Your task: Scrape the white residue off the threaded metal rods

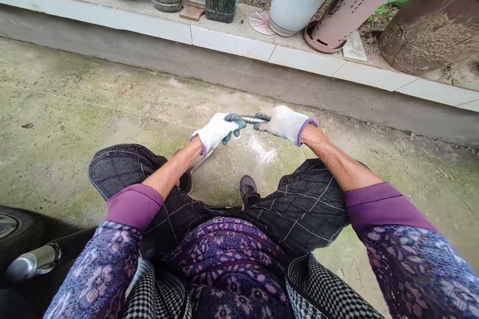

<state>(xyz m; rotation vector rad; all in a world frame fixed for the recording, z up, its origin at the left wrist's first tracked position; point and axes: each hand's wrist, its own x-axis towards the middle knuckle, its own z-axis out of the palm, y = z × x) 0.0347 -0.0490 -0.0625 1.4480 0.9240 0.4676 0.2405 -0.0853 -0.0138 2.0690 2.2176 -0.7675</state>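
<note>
My only view is the head camera, looking forward and steeply down from close above my lap, with the planter ledge (228, 42) at twelve o'clock across the concrete ground (75, 119).

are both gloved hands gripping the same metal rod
Yes, the left hand and the right hand each close around one end of the thin metal rod held between them.

Seated; knees apart, shoe (247, 190) on ground (67, 109) between them. My left hand (215, 131) and right hand (285, 123) out front above shoe, metal rod (251, 119) between them, fingers (234, 124) closed on its ends. Ledge (232, 42) beyond hands; pots (295, 2) in row on it. Tyre (18, 232) at my left.
</note>
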